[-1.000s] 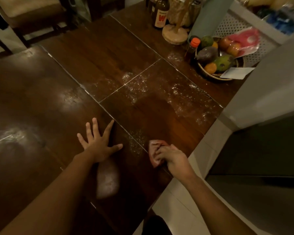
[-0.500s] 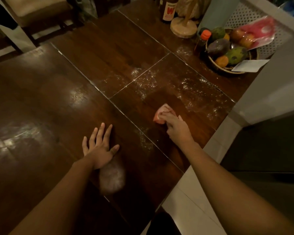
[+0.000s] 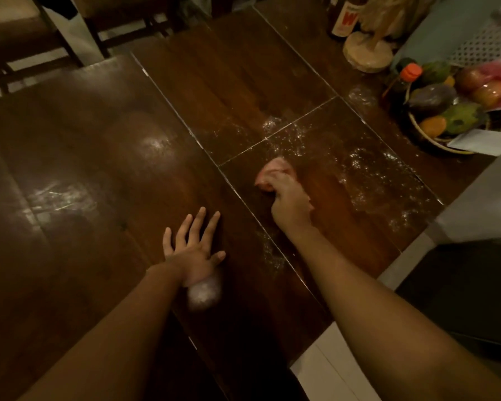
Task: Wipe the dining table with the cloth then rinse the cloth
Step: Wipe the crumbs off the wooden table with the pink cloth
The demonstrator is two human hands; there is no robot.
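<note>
Pressing a pink cloth [image 3: 272, 172] onto the dark wooden worktop [image 3: 229, 82], the right grip [image 3: 291, 204] is curled around it beside white specks [image 3: 356, 157]. The left grip [image 3: 196, 253] lies flat, fingers spread, holding nothing.

Your dark wooden table [image 3: 84, 134] carried scattered white specks [image 3: 368, 166], a pink cloth [image 3: 272, 172], and, along its far side, a fruit basket [image 3: 425, 137], an orange-capped bottle [image 3: 402, 79], a labelled bottle [image 3: 344, 21] and a round wooden base [image 3: 368, 55].
</note>
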